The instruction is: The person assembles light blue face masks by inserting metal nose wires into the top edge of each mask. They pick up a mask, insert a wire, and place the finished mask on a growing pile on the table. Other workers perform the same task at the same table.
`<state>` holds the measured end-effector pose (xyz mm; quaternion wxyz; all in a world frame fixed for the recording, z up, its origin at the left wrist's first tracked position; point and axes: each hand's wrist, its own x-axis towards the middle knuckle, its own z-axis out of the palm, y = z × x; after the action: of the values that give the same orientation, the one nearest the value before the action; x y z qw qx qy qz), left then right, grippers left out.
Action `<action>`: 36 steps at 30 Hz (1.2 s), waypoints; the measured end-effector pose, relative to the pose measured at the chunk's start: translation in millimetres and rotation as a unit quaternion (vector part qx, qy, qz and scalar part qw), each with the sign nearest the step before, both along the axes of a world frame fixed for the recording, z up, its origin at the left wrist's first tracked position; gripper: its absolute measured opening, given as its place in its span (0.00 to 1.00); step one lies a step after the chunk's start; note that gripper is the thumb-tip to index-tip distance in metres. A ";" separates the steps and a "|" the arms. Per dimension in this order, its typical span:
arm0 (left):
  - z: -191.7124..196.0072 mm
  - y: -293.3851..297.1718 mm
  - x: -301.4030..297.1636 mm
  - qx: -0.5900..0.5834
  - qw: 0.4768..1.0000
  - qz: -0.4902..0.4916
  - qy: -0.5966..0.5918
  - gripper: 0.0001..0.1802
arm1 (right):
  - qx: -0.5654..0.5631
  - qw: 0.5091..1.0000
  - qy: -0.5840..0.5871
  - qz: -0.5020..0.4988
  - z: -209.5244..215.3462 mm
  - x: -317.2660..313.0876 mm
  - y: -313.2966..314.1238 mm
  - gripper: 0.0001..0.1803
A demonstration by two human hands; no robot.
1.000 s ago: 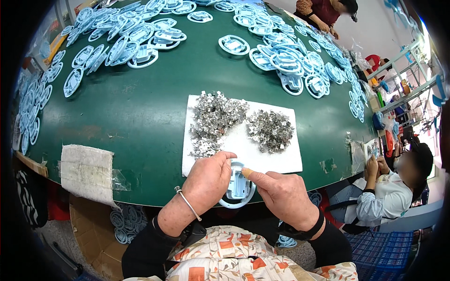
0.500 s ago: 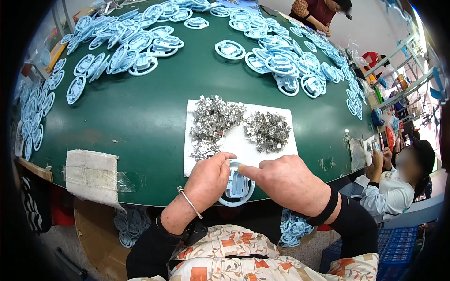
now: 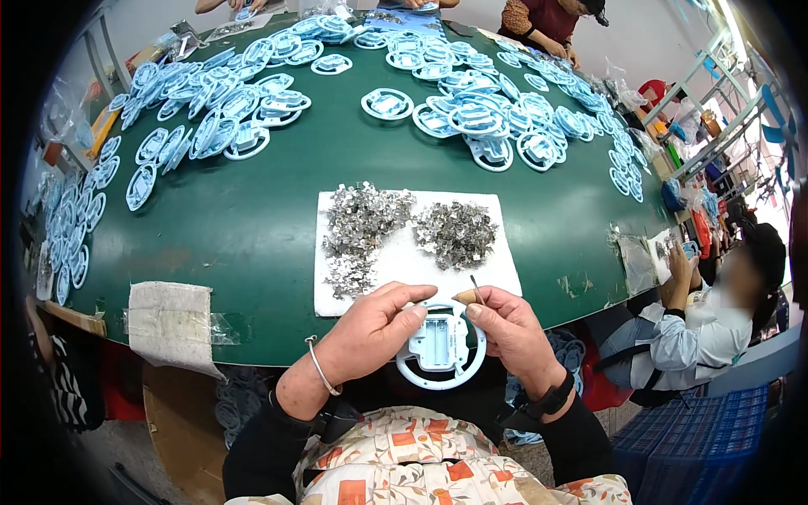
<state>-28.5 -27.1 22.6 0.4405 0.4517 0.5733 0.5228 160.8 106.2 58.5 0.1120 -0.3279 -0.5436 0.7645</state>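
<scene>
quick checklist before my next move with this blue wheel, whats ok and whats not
1. Left hand holds the blue wheel at its upper left: ok
2. Wheel's recessed middle faces up, uncovered by the hands: ok
3. Right hand has a thin dark piece between its fingers: ok, though what it is: cannot tell
4. Tan wrap covers a right fingertip: ok
5. Metal bits kept in two piles, left and right, on the white pad: ok
6. Metal bits seated inside the wheel: cannot tell, too small
</scene>
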 end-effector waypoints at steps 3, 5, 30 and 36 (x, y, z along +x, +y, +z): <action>16.7 3.0 2.7 0.010 0.987 -0.054 0.153 0.31 | 0.028 0.999 -0.010 0.017 -3.2 5.2 3.4 0.15; 11.6 4.6 3.6 0.034 0.976 -0.084 0.196 0.32 | 0.057 0.998 -0.002 0.038 -3.1 5.3 2.8 0.15; -25.2 -3.7 12.3 0.075 0.866 -0.113 -0.481 0.30 | 0.170 0.983 0.065 -0.019 -19.7 -21.9 -6.6 0.13; -19.1 -1.0 15.9 0.020 0.880 -0.010 -0.474 0.30 | 0.317 0.940 0.107 0.063 14.4 -6.6 -32.6 0.26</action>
<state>-12.7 -28.1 3.5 0.6556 0.1641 0.2809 0.6814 154.2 73.5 72.9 0.2195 -0.1568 -0.7620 0.5888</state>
